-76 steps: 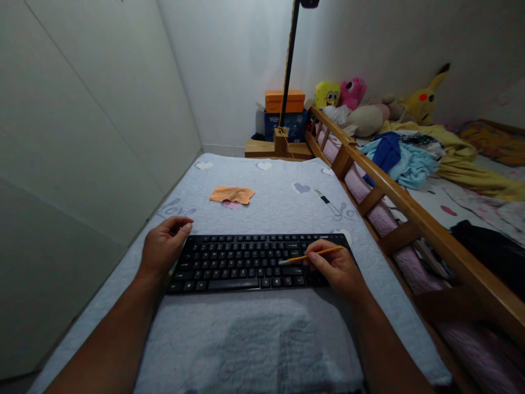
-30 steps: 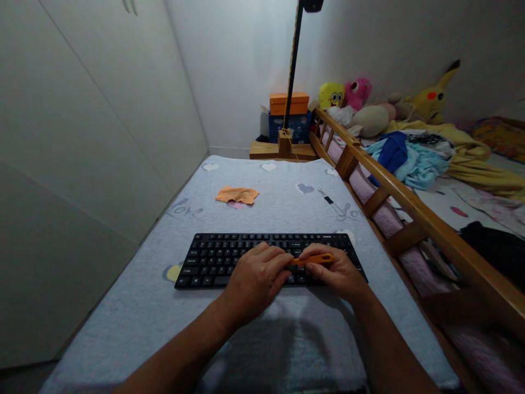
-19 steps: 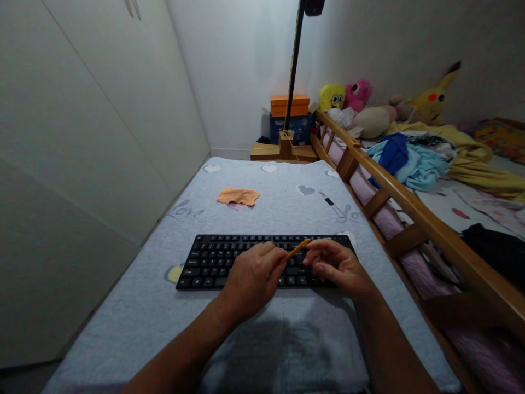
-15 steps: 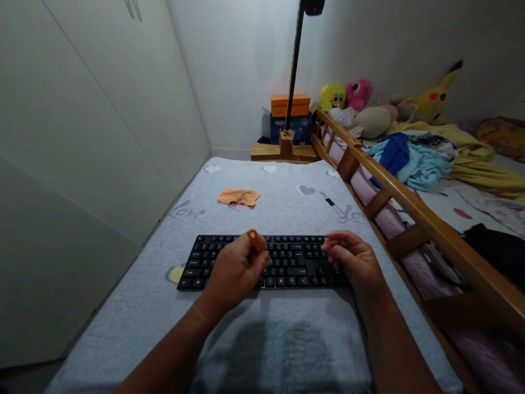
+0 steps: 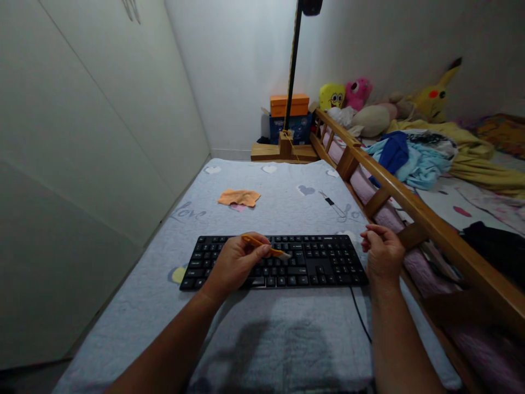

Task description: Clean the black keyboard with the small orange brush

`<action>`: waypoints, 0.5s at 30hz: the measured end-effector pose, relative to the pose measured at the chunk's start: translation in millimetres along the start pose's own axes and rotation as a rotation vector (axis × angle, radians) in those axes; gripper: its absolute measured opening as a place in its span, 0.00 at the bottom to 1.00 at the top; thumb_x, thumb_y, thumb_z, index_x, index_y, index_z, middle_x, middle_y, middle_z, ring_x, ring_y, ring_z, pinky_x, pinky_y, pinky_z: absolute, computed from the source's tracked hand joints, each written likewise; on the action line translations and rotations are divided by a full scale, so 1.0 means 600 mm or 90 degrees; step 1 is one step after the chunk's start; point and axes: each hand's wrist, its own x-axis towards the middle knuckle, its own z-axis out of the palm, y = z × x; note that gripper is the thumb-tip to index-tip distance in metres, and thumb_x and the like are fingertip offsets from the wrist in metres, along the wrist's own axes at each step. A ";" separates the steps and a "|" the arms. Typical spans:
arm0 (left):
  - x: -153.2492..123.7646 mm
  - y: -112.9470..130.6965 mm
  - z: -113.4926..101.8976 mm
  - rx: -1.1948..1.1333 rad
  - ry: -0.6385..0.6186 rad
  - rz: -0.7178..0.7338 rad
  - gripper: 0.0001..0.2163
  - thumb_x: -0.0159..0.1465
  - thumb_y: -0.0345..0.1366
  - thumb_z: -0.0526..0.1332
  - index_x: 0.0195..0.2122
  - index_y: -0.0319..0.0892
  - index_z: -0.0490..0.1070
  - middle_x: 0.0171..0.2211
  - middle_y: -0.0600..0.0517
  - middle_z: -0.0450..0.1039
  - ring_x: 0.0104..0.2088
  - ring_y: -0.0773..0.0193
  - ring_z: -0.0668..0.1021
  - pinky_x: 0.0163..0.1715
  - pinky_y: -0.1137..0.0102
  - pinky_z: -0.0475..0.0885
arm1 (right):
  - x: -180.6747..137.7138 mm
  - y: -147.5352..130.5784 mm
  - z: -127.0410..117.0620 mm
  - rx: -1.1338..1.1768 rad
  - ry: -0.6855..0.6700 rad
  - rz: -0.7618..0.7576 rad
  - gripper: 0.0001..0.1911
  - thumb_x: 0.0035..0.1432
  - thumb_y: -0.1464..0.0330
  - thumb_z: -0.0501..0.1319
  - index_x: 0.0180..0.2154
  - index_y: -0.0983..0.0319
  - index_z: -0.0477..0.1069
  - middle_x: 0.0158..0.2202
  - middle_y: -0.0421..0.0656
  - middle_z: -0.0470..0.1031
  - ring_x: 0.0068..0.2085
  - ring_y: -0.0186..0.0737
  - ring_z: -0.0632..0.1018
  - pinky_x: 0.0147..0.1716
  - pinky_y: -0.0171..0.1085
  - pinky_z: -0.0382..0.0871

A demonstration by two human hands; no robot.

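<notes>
My left hand (image 5: 235,261) is closed round the orange handle of a small brush (image 5: 262,247). Its pale bristles point right, over the middle keys of a black keyboard (image 5: 320,266). The keyboard lies flat on the bed cover, and the left hand hides part of its keys. Just beyond the keyboard's right end, my right hand (image 5: 383,253) is raised with its fingers curled in and nothing visible in them. Farther back lie an orange cloth (image 5: 239,197) and a thin wire tool with a black band (image 5: 330,202).
A pale blue patterned cover (image 5: 274,216) spreads under everything. Along the right runs a wooden bed rail (image 5: 394,189), with clothes and plush toys behind it. A white cabinet (image 5: 102,148) stands left. The keyboard cable (image 5: 361,317) trails toward me.
My right hand has moved right, off the keyboard's number keys. My left hand has turned the brush from pointing at me to lying sideways, bristles to the right.
</notes>
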 end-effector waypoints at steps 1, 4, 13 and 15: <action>0.001 -0.003 0.004 0.005 0.004 0.003 0.09 0.61 0.42 0.68 0.35 0.42 0.80 0.31 0.49 0.81 0.32 0.62 0.79 0.34 0.69 0.73 | 0.001 0.003 0.000 -0.007 0.008 0.006 0.10 0.47 0.67 0.66 0.34 0.62 0.77 0.25 0.37 0.75 0.22 0.30 0.70 0.20 0.30 0.61; 0.003 -0.014 0.013 0.011 -0.001 0.020 0.08 0.61 0.41 0.68 0.34 0.42 0.81 0.31 0.49 0.81 0.33 0.62 0.80 0.35 0.69 0.73 | 0.005 0.014 -0.002 -0.017 0.020 0.019 0.11 0.46 0.67 0.65 0.34 0.62 0.77 0.25 0.37 0.75 0.22 0.30 0.70 0.20 0.29 0.61; 0.007 -0.033 0.024 0.050 -0.048 0.064 0.07 0.62 0.39 0.66 0.35 0.42 0.81 0.31 0.49 0.82 0.32 0.63 0.79 0.34 0.70 0.73 | 0.015 0.026 -0.009 -0.003 0.033 0.070 0.11 0.42 0.67 0.66 0.32 0.62 0.77 0.23 0.37 0.75 0.20 0.29 0.69 0.17 0.28 0.60; 0.006 -0.031 0.021 0.085 -0.053 0.074 0.07 0.63 0.39 0.64 0.35 0.42 0.81 0.31 0.50 0.81 0.31 0.63 0.79 0.33 0.70 0.72 | 0.013 0.023 -0.007 -0.002 0.021 0.080 0.11 0.41 0.66 0.66 0.32 0.62 0.77 0.23 0.37 0.75 0.20 0.29 0.69 0.17 0.28 0.60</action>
